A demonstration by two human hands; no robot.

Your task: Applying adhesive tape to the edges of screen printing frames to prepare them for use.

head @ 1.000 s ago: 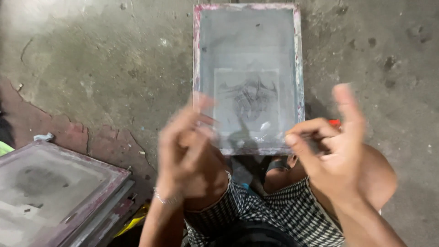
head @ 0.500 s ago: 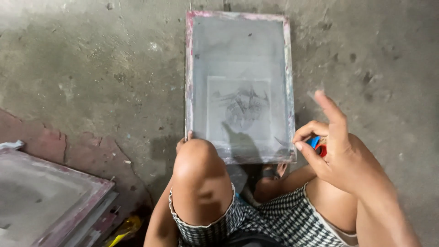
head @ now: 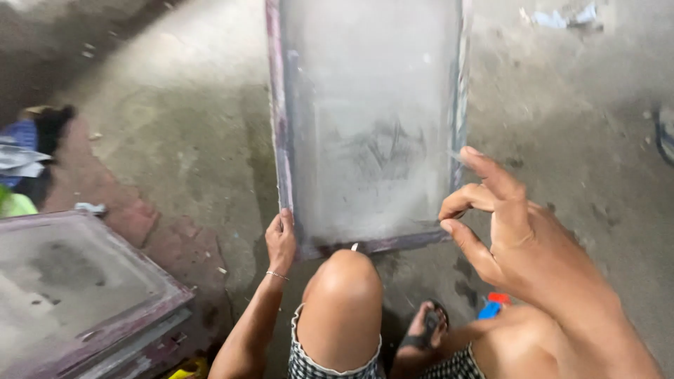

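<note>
Up comes the right hand [head: 523, 238] into the lower right of the frame, fingers loosely spread and holding nothing, forefinger tip just beside the right edge of the printing screen [head: 368, 126], while the view has tipped closer. Left hand [head: 281, 238] is curled round the screen's lower-left corner, wrist bent up, arm reaching past the knee [head: 344, 295]. One-handed corner grip: the upright frame, centre top, could tip or slide on the concrete floor [head: 175, 126]. Stacked screens [head: 77, 288] lie lower left.
</note>
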